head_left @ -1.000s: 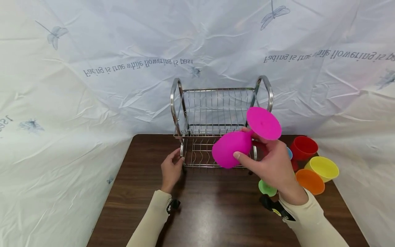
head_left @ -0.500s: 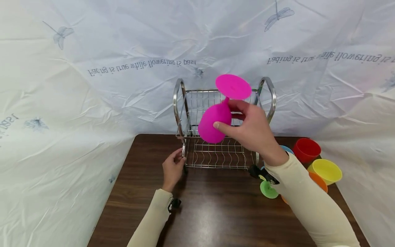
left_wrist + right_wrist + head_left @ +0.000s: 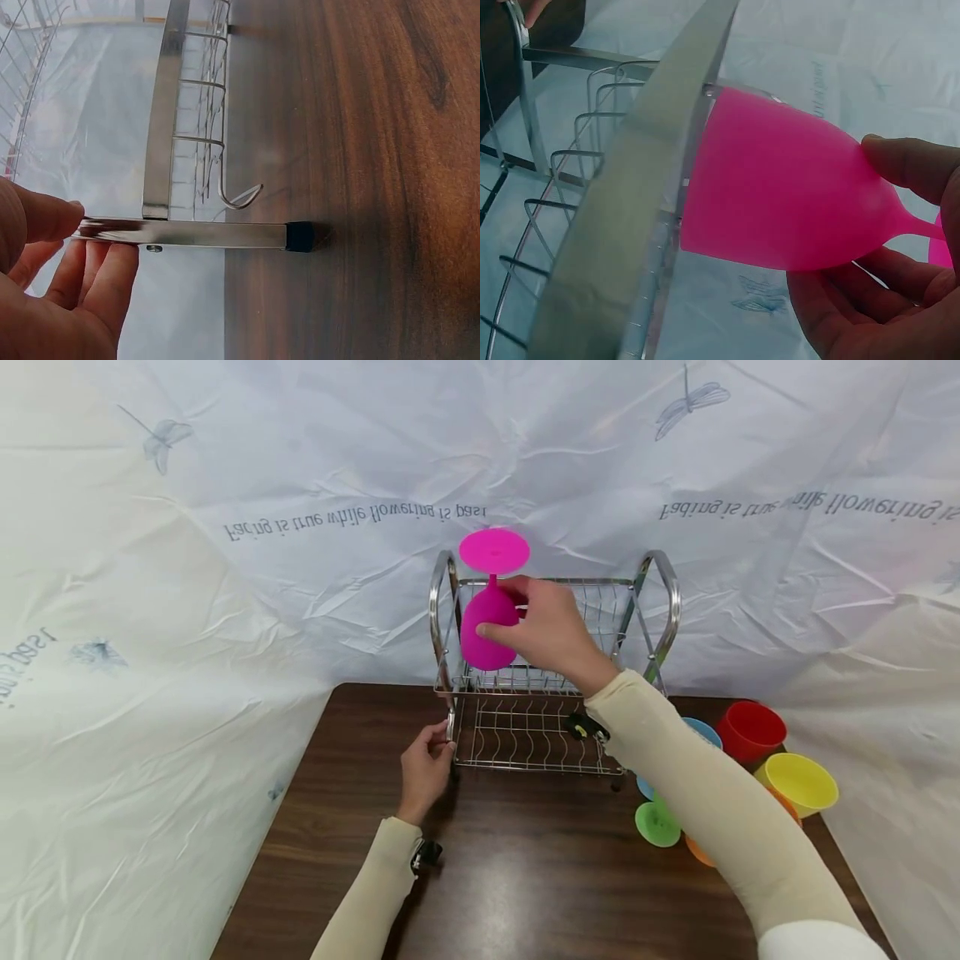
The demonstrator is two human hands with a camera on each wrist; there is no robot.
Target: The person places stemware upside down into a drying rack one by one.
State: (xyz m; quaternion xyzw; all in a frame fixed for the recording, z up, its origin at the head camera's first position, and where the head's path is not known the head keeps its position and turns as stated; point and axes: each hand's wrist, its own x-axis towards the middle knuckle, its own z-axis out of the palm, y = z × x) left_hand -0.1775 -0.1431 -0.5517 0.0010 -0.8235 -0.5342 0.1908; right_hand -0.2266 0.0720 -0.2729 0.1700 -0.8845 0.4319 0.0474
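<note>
Ideally, the right hand [image 3: 555, 631], gripping the upturned pink goblet [image 3: 486, 631] by its bowl at the left of the dish rack's [image 3: 540, 693] upper tier [image 3: 588, 582], should hold the rim level and move gently near the metal; whether they touch is unclear. The left hand [image 3: 425, 768] grips the rack's left leg [image 3: 214, 233], and firmness there ought to prevent sliding. Glare whitens the near part of the dark wood-grain table [image 3: 540, 868]; pale printed sheeting [image 3: 360, 435] rises left, right and far, and a red cup [image 3: 752, 739] and yellow cup [image 3: 802, 785] stand right.
</note>
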